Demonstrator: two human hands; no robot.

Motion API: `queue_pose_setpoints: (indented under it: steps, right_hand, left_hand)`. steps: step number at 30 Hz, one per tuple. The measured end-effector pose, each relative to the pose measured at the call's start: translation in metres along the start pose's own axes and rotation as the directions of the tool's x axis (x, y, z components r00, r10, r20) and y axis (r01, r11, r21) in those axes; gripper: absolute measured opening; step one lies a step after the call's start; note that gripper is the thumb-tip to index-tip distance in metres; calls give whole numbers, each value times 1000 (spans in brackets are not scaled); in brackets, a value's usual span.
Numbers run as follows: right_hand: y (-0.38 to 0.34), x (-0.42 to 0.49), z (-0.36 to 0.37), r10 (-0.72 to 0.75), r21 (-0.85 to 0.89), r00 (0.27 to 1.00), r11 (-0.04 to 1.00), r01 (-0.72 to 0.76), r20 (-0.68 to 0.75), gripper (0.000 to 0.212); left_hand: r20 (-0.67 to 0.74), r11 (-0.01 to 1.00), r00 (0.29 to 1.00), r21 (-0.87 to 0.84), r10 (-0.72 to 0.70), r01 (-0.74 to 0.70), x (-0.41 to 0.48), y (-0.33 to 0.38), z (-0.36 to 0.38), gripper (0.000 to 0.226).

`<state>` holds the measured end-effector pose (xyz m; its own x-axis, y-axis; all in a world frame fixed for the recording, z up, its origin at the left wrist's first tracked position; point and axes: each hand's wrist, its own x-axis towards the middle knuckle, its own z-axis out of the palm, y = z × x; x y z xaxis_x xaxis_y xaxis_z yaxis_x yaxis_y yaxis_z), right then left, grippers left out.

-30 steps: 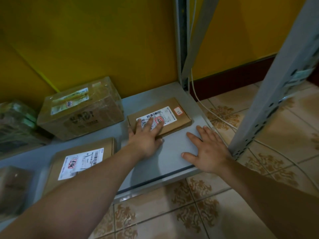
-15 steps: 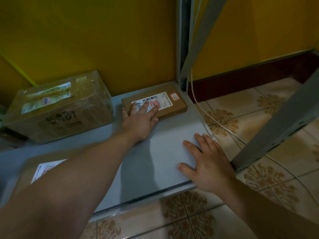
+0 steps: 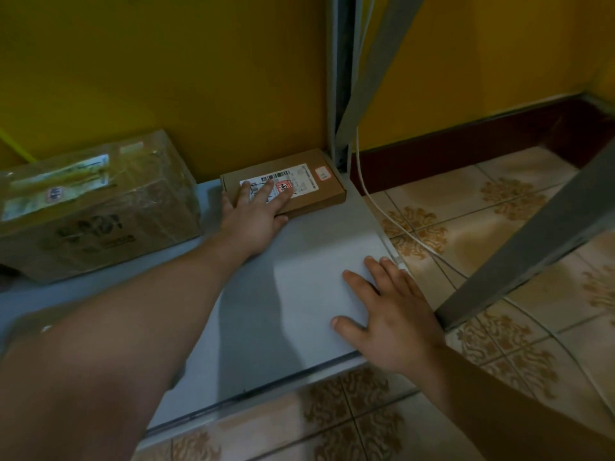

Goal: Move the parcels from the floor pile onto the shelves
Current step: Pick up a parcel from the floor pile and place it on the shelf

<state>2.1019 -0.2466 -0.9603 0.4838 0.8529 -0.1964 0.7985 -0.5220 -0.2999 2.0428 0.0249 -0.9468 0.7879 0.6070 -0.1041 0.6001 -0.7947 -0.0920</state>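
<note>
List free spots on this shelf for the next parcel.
Best patch: bare shelf between the flat parcel at the back and the right hand at the front edge, right of the left forearm. Crowded: the back row, where the wrapped box and the flat parcel under the left hand leave a narrow gap. Front left is hidden by the forearm.

Bare left hand point(image 3: 254, 216) and bare right hand point(image 3: 389, 314) on bare forearms point(image 3: 116, 344), fingernails short and plain.
</note>
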Motion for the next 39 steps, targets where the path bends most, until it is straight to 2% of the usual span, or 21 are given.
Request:
queue_pose_setpoints:
  steps: [7,15,22,26,29,33,36,39]
  right_hand:
    - [0,0,1,4,-8,1000,1000,-4,-4,96]
    - [0,0,1,10,-12,1000,1000,-10,-12,97]
    - [0,0,1,3,2,1000,1000,-3,-15,96]
    - [0,0,1,13,-29,1000,999,-13,8,81]
    - [-3,-1,1,29,-50,1000,998,-29,4,82]
    - [-9,0,-8,59,-39,997,998,-57,49,75]
    - [-22,14,-16,64,-21,998,998,-65,-18,74]
    - [-45,35,-23,35,-9,997,999,-36,-69,75]
  left_hand:
    - [14,999,999,-24,34,-34,-11,1,-1,57]
    - [7,997,1000,-76,5,-5,-27,14,-7,72]
    - [56,994,998,-107,-13,19,-51,12,-13,73]
    - [85,997,996,-73,11,-5,-75,3,-25,72]
    - [78,998,997,-59,24,-19,-101,-12,-29,70]
    - [104,992,992,-95,-72,82,-139,-47,-21,71]
    - [167,973,968,-106,-188,207,-165,-69,-7,78]
    - [184,944,950,-170,-251,282,-177,-75,8,74]
